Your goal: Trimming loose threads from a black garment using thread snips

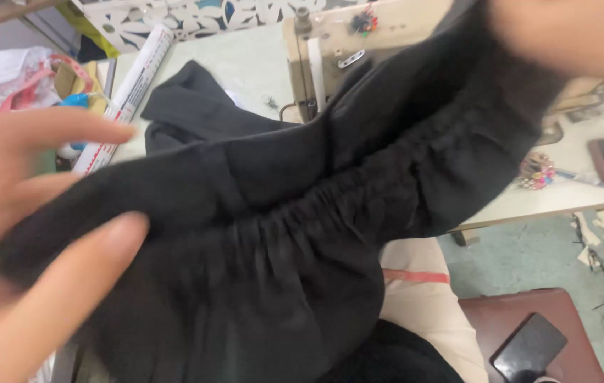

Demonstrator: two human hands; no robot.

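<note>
The left hand pinches one end of the soft black gathered cloth, with the thumb on top and the fingers wrapped behind. The right hand holds the far end up high, so the cloth is pulled tight between both grips, and the crinkly gathered band shows. That hand is blurry and cut off, so I cannot tell how its fingers close. Behind the cloth sits a cream sewing machine, mostly hidden. Beside the left hand lies a white roll.

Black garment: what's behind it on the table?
Behind the black garment: a sewing machine, partly covered, and a white roll. The table beneath is mostly hidden.
</note>
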